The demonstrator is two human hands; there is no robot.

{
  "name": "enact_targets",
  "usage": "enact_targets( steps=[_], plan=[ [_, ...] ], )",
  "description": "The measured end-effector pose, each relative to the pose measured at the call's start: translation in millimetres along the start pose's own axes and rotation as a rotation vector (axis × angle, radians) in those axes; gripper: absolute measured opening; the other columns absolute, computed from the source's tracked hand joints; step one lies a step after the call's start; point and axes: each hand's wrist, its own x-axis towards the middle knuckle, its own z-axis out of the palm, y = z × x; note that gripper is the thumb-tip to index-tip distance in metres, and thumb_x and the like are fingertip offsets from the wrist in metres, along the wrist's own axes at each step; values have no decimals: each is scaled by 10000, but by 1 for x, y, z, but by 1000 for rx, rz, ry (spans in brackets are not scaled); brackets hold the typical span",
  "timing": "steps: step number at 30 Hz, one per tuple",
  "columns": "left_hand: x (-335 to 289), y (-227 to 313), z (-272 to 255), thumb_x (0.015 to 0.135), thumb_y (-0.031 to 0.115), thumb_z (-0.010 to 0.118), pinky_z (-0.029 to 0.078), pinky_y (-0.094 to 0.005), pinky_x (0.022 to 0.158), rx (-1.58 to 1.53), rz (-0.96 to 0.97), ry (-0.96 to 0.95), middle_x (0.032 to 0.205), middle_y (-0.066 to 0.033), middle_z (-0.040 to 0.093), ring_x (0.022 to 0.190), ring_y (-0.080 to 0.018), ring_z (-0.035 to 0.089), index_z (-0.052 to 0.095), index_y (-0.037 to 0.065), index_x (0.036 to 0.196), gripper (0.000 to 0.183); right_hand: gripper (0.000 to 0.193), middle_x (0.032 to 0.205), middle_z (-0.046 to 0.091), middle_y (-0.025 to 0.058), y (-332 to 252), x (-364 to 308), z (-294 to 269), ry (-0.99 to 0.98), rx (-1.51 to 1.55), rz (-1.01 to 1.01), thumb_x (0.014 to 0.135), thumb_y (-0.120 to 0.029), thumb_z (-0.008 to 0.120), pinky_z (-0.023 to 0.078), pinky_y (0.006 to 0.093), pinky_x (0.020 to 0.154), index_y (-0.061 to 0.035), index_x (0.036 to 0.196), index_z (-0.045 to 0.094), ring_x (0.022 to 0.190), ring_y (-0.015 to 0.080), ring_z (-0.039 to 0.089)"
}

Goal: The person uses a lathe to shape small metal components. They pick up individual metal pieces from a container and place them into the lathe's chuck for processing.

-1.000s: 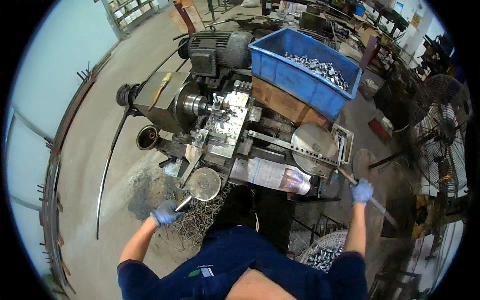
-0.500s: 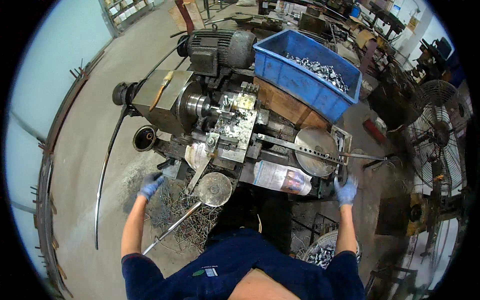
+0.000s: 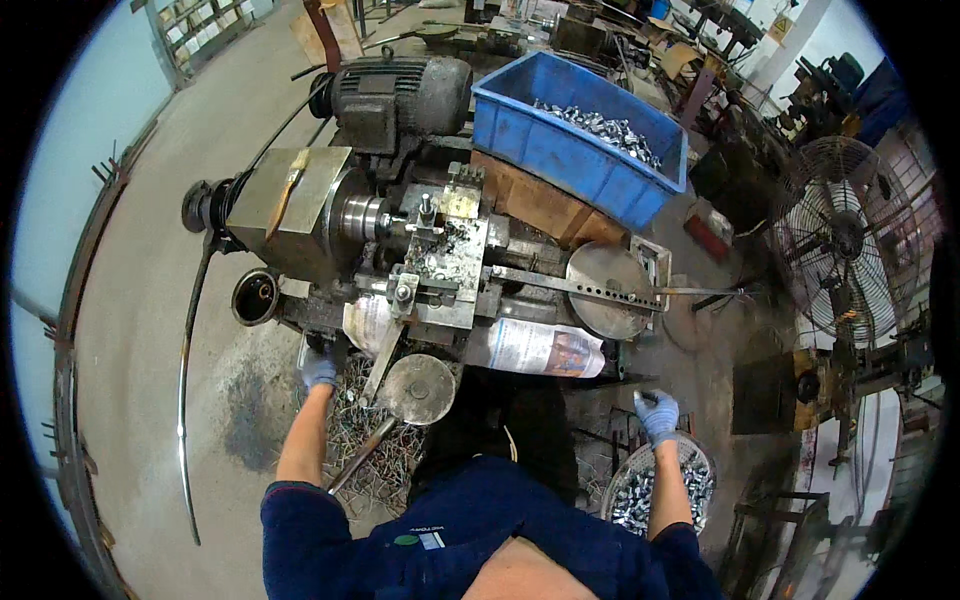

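My left hand (image 3: 319,371), in a blue-grey glove, is at the lower left corner of a small lathe (image 3: 445,262), right by a dark fitting there. Its fingertips are hidden, so I cannot tell whether it grips that fitting. On the other side, my right hand (image 3: 657,416), gloved alike, hovers at the far rim of a round basket (image 3: 610,492) full of small shiny metal parts (image 3: 632,503). Its fingers are curled in; what they hold, if anything, is too small to make out. A round metal disc (image 3: 418,389) on a rod stands between my arms.
A blue crate (image 3: 560,160) of similar metal parts rests behind the lathe, beside a motor (image 3: 400,105). A brush (image 3: 287,192) lies on the headstock. A second disc (image 3: 607,290) and a holed bar sit at right. Metal shavings (image 3: 365,445) cover the floor; a fan (image 3: 845,240) stands far right.
My right hand has come down and inward from the lathe's right end to the basket, its fingers curling. My left hand has moved right, in against the lathe's corner. The view has shifted too.
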Motion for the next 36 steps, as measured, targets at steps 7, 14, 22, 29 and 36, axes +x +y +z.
enact_targets(
  steps=[7, 14, 22, 29, 36],
  plan=[
    [15, 53, -119, 837, 410, 457, 485, -448, 805, 436, 314, -478, 972, -157, 661, 918, -358, 627, 656, 115, 1002, 392, 331, 798, 673, 151, -117, 65, -67, 50, 225, -241, 730, -321, 730, 506, 341, 697, -24, 867, 688, 738, 268, 657],
    [42, 34, -212, 839, 303, 523, 488, -407, 817, 303, 314, -313, 1028, -159, 643, 975, -334, 609, 647, 82, 1031, 318, 415, 883, 653, 148, -360, 87, -80, 7, 289, -819, 753, -448, 660, 472, 391, 809, -64, 906, 687, 868, 296, 627],
    [45, -110, -372, 847, 355, 545, 481, -405, 822, 298, 32, 187, 1019, -188, 639, 946, -335, 615, 625, 49, 1101, 406, 578, 1080, 615, 157, -540, 72, -11, -232, -512, -1185, 721, -531, 585, 224, 541, 1039, -45, 1021, 675, 1072, 339, 508],
    [-46, -74, -308, 750, 419, 619, 454, -460, 658, 160, 65, 213, 816, -181, 631, 752, -366, 606, 591, 68, 752, 353, 550, 1086, 641, 130, -537, 94, 24, -360, -466, -1118, 702, -518, 625, 229, 494, 1063, -118, 1077, 666, 1093, 309, 539],
    [-47, -103, -293, 749, 374, 611, 458, -458, 715, 83, 38, 118, 796, -188, 636, 778, -384, 606, 603, 9, 789, 367, 565, 1133, 625, 111, -547, 89, 22, -361, -486, -1108, 684, -477, 666, 240, 484, 1062, -137, 1136, 635, 1098, 301, 545]
  ],
)
